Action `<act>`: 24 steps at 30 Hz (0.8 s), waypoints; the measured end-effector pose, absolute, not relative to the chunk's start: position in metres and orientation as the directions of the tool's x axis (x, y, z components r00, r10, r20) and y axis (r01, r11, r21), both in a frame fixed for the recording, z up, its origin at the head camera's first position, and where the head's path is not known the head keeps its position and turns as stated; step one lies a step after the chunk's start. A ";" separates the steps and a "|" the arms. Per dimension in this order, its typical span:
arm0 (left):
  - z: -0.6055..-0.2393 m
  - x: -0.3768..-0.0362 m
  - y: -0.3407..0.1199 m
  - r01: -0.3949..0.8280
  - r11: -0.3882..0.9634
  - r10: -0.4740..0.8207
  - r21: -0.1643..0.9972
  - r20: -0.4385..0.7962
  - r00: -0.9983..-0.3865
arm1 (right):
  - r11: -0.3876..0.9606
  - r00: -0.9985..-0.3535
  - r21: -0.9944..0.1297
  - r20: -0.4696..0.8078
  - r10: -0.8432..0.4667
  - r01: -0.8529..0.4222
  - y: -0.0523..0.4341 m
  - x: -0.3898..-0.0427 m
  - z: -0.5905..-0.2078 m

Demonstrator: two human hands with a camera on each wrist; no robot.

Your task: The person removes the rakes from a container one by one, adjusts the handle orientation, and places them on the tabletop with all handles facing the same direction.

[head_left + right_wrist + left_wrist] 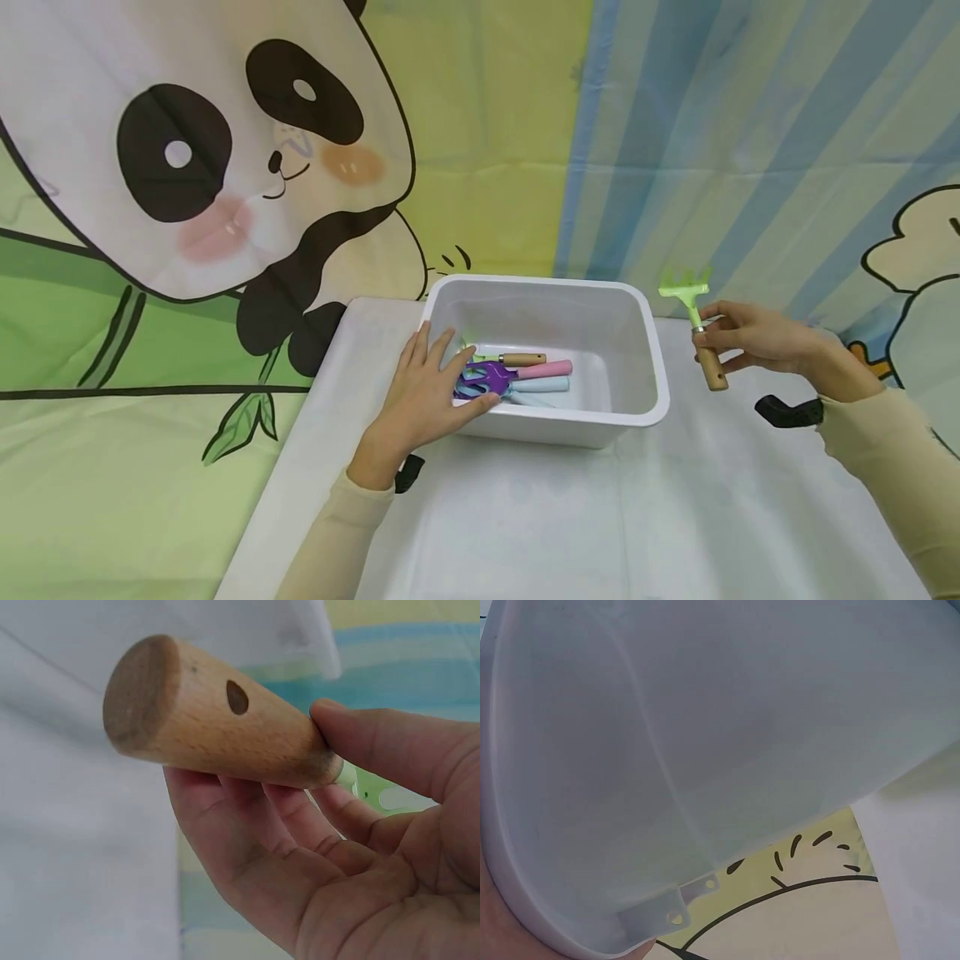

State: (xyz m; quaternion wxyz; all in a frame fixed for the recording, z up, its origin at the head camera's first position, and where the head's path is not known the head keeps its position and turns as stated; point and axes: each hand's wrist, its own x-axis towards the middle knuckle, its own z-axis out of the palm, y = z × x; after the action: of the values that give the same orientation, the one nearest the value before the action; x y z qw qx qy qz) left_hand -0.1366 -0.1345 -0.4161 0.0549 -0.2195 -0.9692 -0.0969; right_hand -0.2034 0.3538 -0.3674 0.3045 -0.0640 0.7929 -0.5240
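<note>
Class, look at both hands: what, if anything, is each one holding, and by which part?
The right hand holds a green toy rake by its wooden handle, near the metal collar. The left hand holds nothing; it rests flat on the white tub rim.

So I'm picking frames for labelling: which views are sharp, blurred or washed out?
Head view: evenly lit, sharp, edges bent by the wide lens. Left wrist view: filled by the bin wall, pale and featureless. Right wrist view: rake handle sharp, background soft.
</note>
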 end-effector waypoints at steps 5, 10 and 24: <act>-0.417 -0.137 -0.135 0.435 0.885 0.413 0.166 0.152 -0.898 | 0.418 -0.813 -0.858 -0.457 -0.360 0.298 0.367 -0.204 -0.400; -0.417 -0.136 -0.135 0.437 0.883 0.414 0.168 0.159 -0.897 | 0.406 -0.800 -0.832 -0.514 -0.310 0.377 0.374 -0.210 -0.436; -0.416 -0.136 -0.135 0.437 0.880 0.411 0.186 0.162 -0.897 | 0.408 -0.745 -0.760 -0.623 -0.238 0.506 0.374 -0.224 -0.498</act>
State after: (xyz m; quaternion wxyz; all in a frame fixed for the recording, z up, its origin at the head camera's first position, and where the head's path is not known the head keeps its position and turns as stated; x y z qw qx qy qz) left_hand -0.1360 -0.1348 -0.4164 0.0588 -0.2191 -0.9678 -0.1093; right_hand -0.2241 0.3744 -0.4978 0.3460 0.0876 0.7643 -0.5372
